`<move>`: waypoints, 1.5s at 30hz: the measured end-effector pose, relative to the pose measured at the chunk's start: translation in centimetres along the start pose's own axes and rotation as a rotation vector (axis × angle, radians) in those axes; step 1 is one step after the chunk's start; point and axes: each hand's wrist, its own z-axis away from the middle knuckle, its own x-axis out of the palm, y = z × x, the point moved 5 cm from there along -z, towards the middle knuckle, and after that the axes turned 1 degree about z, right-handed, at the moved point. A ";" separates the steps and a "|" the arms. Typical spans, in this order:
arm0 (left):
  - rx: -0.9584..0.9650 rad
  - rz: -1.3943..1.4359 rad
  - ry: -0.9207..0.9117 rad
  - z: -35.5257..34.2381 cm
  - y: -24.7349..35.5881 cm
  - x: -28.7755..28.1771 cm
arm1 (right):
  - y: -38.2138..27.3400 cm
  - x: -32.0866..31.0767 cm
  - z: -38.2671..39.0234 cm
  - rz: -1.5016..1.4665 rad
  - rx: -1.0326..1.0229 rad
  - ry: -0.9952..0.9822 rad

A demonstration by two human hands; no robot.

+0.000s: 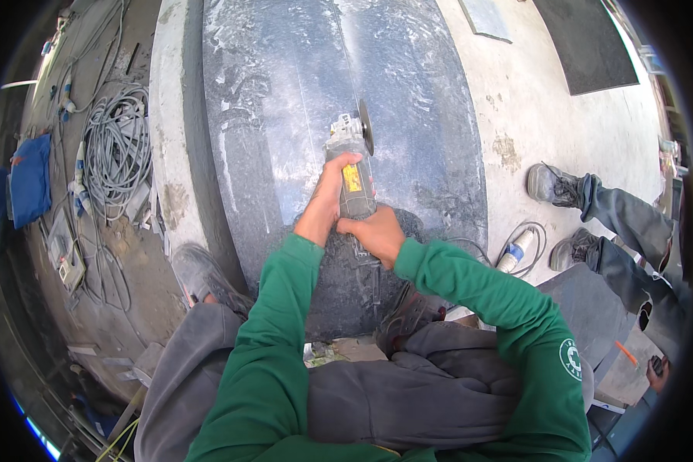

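Note:
A grey angle grinder (353, 135) with a yellow label and an upright disc (367, 127) at its front is over a dusty dark blue-grey slab (258, 100), which lies between my feet. My left hand (323, 196) grips the left side of the grinder's body behind the head, thumb over its top. Lower down, my right hand (381, 231) is closed round the rear of the body. I cannot tell whether the disc touches the slab. A thin pale line runs along the slab ahead of the tool.
Coiled grey cables (115, 146), plugs and blue cloths (31, 177) lie on the left floor. A pale concrete strip (177, 92) borders the slab. At right, another person's booted legs (620, 215) stand near a white connector (520, 248); dark panels (577, 42) lie behind.

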 end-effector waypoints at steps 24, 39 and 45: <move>0.000 -0.008 -0.001 1.0 -0.6 0.2 | 0.7 -0.4 0.7 0.050 0.020 0.005; -0.021 0.010 0.002 2.7 -1.6 0.5 | 2.1 -0.1 1.7 0.059 0.031 0.028; 0.010 0.018 0.005 1.8 -0.8 0.8 | 1.1 -0.3 1.0 0.021 0.012 -0.005</move>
